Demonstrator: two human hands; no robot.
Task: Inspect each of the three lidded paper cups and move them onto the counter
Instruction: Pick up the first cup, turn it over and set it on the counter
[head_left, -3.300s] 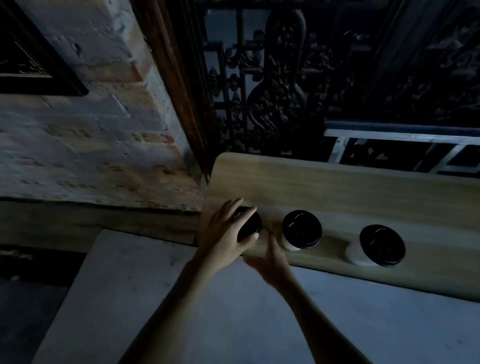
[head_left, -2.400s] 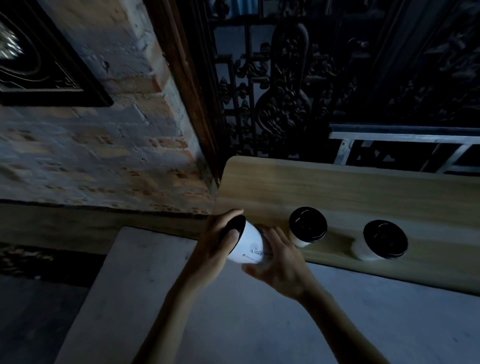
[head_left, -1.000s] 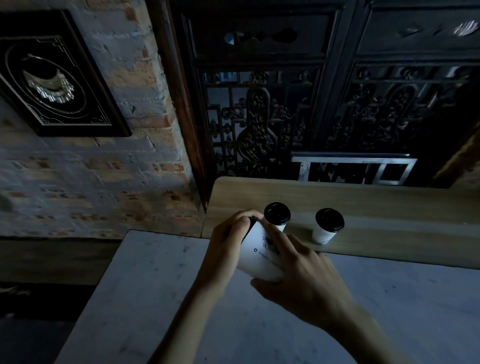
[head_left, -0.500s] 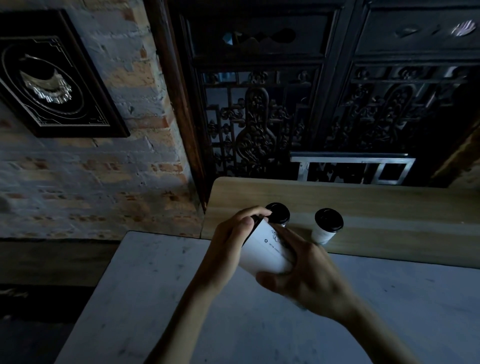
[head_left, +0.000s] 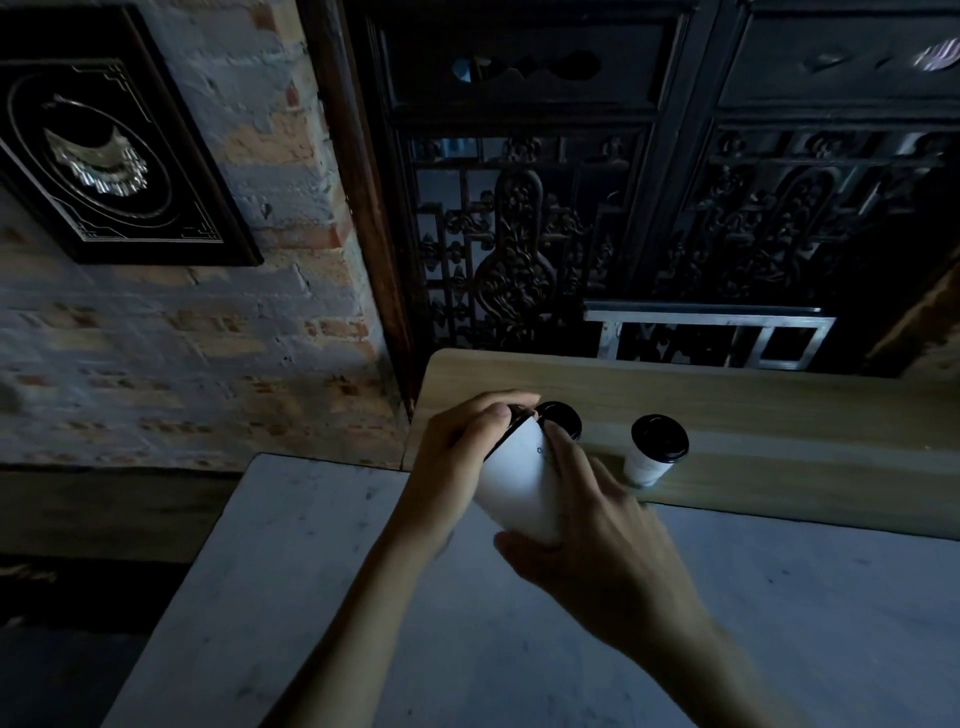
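A white paper cup with a black lid is held tilted in the air, lid pointing away from me, above the near edge of the wooden shelf. My left hand grips its lid end; my right hand wraps its body and base. Two more lidded cups stand upright on the shelf: the second cup, partly hidden behind the held one, and the third cup to its right. The grey marble counter lies below my hands.
A brick wall with a dark framed picture is on the left. Dark carved wooden screens rise behind the shelf, with a metal frame at their foot. The counter's left edge drops to a dark floor.
The cup was lifted off the shelf and tipped onto its side between both hands. In the last second it has turned, and the printed mark has moved under my right fingers.
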